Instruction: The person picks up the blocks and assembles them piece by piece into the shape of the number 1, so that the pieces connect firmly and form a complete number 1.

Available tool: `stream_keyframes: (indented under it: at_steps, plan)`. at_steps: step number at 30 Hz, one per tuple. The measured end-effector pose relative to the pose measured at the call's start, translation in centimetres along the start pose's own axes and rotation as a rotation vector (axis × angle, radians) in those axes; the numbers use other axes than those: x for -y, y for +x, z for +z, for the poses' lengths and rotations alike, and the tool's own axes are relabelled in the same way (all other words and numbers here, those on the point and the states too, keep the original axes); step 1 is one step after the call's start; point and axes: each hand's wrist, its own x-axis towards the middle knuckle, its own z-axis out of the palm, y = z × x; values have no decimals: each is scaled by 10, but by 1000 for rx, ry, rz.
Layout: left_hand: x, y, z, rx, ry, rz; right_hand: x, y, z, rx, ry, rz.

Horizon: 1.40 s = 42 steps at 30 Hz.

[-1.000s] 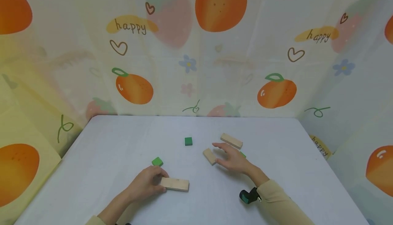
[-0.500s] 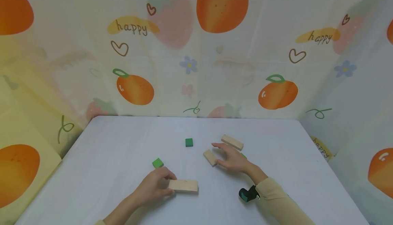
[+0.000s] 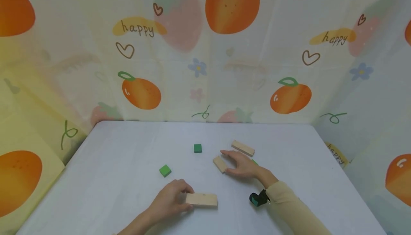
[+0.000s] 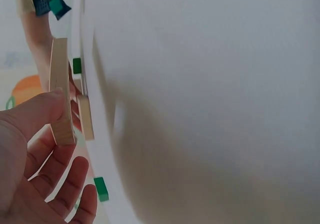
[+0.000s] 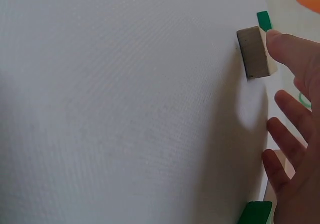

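The left hand [image 3: 171, 199], nearest the wearer, pinched one end of a pale wooden plank [image 3: 201, 200] between thumb and fingers; the left wrist view showed the remaining fingers fanned loosely below it. The plank's other end stuck out free towards the right, and a gap seemed to part it from the white table [image 3: 128, 156]. Held by one end only, it could tip or twist if the thumb slackened, and a drop would probably land it askew.

A little farther off, beyond a black device [image 3: 259, 198] at the right sleeve [image 3: 295, 210], the right hand [image 3: 242, 165] was spread, gripping nothing. Its thumb tip lay at the near end of a short wooden block [image 3: 219, 164]; whether it pressed on the wood I could not tell. A small sideways slip of that thumb might turn the block.

A partly hidden green block [image 3: 254, 162] sat just behind the same hand, close to the little finger in the right wrist view, so a careless sweep backwards could knock it.

Off to the left lay a green cube [image 3: 165, 170], well apart from the right hand and likely safe unless the left forearm swung wide. Farthest away rested a long wooden block [image 3: 243, 148] and a darker green cube [image 3: 197, 148], neither held.
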Motion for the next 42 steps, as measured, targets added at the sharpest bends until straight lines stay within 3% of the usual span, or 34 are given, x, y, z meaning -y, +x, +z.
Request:
stream_keyframes:
  at_steps: [7,12,18,24,35,42]
  plan:
    - [-13,1,11,8,-16,63,-3,3,2,11,-111,-25]
    - [-20,0,19,54,-45,45,-5,4,5,16,-161,-52]
    - [-24,-4,27,19,-30,92,0,5,7,39,-147,-17]
    - [-27,-6,30,43,-31,66,4,5,10,33,-130,17]
    - [-29,-6,36,99,-12,29,8,5,16,-53,-184,13]
    - [-31,-4,39,126,-7,8,6,5,17,-41,-158,35]
